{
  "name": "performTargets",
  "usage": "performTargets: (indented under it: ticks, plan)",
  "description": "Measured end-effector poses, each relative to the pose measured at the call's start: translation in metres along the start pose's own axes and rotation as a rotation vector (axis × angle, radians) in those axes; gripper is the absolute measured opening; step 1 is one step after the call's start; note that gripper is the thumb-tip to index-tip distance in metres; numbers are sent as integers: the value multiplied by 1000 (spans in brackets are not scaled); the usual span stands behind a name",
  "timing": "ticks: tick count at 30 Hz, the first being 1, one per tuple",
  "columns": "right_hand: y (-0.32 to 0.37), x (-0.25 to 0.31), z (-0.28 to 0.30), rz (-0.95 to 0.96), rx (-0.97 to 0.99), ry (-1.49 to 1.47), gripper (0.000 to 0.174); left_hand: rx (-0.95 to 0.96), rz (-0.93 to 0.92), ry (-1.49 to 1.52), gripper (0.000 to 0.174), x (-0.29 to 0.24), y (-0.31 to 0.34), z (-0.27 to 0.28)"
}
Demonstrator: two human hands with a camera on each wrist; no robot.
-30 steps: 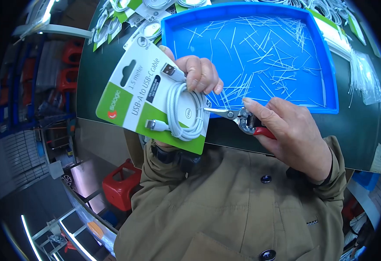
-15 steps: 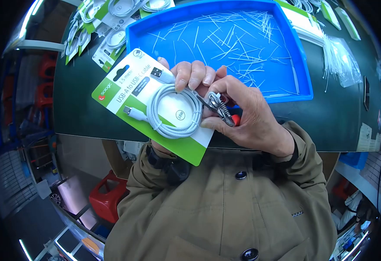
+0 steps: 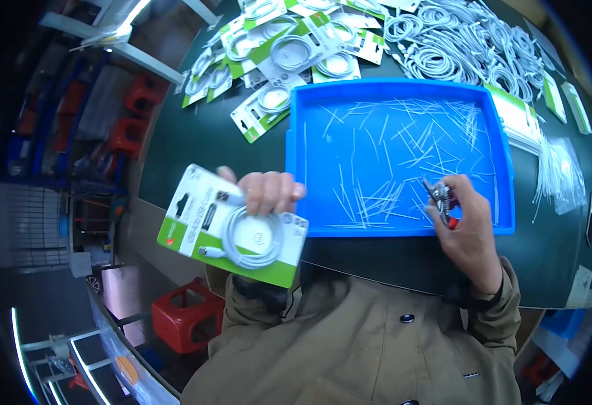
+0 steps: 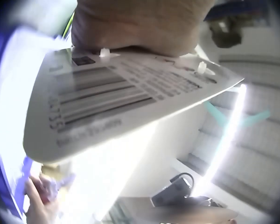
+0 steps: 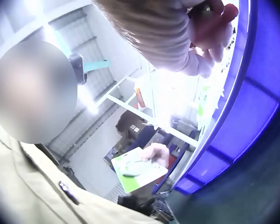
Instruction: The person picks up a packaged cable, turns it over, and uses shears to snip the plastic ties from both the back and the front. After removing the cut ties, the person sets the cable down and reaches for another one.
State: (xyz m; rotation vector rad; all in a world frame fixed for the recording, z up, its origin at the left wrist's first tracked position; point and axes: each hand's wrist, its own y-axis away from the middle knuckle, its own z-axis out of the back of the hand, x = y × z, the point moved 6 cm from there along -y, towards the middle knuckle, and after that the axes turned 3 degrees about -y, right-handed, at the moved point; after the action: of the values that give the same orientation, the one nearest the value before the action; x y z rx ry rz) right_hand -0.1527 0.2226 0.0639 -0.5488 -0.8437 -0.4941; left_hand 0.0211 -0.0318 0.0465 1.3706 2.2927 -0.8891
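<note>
While the left grip (image 3: 265,192) holds the cable card (image 3: 194,226) by its far edge, fingers curled over onto the front next to the USB plug, the card sits face-up and tilted. It is off the near-left corner of the blue tray (image 3: 294,169) and overhangs the near edge of the surface (image 3: 194,135).

- White cable coil (image 3: 252,237) is still tied onto the card front.
- Left wrist view: printed card back (image 4: 121,102) with the hand pressed against its top. Two white tie nubs (image 4: 105,52) poke through the back.
- Right grip (image 3: 470,233) is wrapped round the cutters (image 3: 441,197), red handle tucked in the palm. The nose points up and away over the tray's near-right corner. Can't tell whether the blades are closed.
- Right wrist view: fingers (image 5: 210,28) are curled tight, just beside the tray wall.
- The two grips are well apart, with the tray's near rim between them.
- Tray floor is littered with thin white offcuts (image 3: 390,152).
- Far side of the surface has more carded cables (image 3: 289,50) on the left and a heap of loose white cables (image 3: 458,47) on the right.
- A bundle of white ties (image 3: 560,172) lies to the right of the tray.
- A red stool (image 3: 184,310) stands below the surface edge.
</note>
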Motion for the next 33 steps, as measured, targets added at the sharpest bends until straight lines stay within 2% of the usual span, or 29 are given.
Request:
performTargets:
  ticks: [2, 3, 6, 8, 9, 12, 14, 16, 18, 20, 22, 25, 29, 33]
  plan:
    - [-4, -4, 11, 59, -81, 156, 39, -195, -109, -169, 69, -39, 30, 14]
    - [-6, -4, 15, 85, -92, 193, 40, -224, -130, -246, 69, -59, 47, 26]
    - [-5, -12, 22, -27, -100, 55, 40, -359, -259, -479, 61, -117, 117, 80]
    - [-4, -20, 25, -84, -74, 35, 42, -678, -347, -686, 54, -159, 183, 128]
    - [-3, -21, 26, -106, -55, 31, 42, -945, -371, -998, 48, -181, 215, 149]
    - [-5, -19, 26, -85, -41, 25, 47, -1387, -502, -1065, 49, -205, 216, 133]
    - [-4, -19, 25, -44, -55, 25, 53, -1273, -456, -1237, 35, -207, 194, 134]
    - [-3, -23, 24, -2, -81, 24, 62, -1141, -392, -1419, 26, -192, 139, 124]
    - [-2, -24, 27, -67, -46, 20, 70, -952, -163, -1797, 21, -169, 84, 110]
    - [-1, -26, 29, -119, -20, 9, 75, -691, -40, -1883, 32, -131, 27, 94]
    - [-1, -28, 30, -156, -3, -10, 79, -328, -40, -2109, 42, -94, -22, 70]
    - [-2, -36, 31, -101, -14, 32, 80, -3, -14, -2168, 65, -56, -65, 77]
    - [-2, -40, 32, -71, -37, 27, 80, 132, -20, -2375, 76, -37, -88, 123]
    - [-2, -39, 33, -82, -47, 6, 78, -39, 200, -2333, 78, -57, -83, 129]
